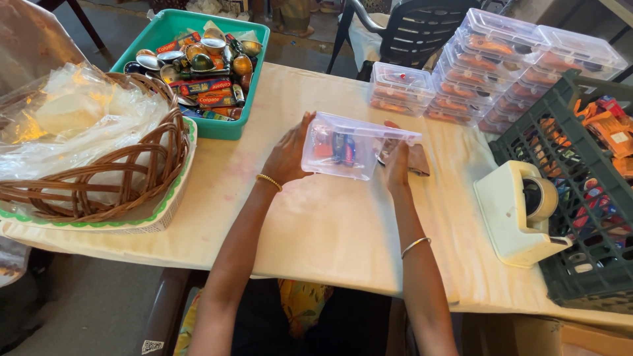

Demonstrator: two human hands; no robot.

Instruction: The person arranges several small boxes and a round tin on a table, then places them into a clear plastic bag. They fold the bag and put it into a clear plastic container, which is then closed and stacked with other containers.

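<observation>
Both my hands hold a clear plastic box (346, 146) with a lid, just above the cream tablecloth (316, 224). Small red, blue and orange items show through its wall. My left hand (289, 153) grips the box's left end, fingers spread along the side. My right hand (397, 161) grips its right end and also touches a brown cloth-like piece (418, 159) beside the box. A bangle sits on each wrist.
A teal tray (227, 125) of small tubes and round items stands at the back left. A wicker basket (132, 178) holds clear bags. Stacked filled clear boxes (488, 66) stand back right. A tape dispenser (521, 214) and a dark green crate (580, 198) sit right.
</observation>
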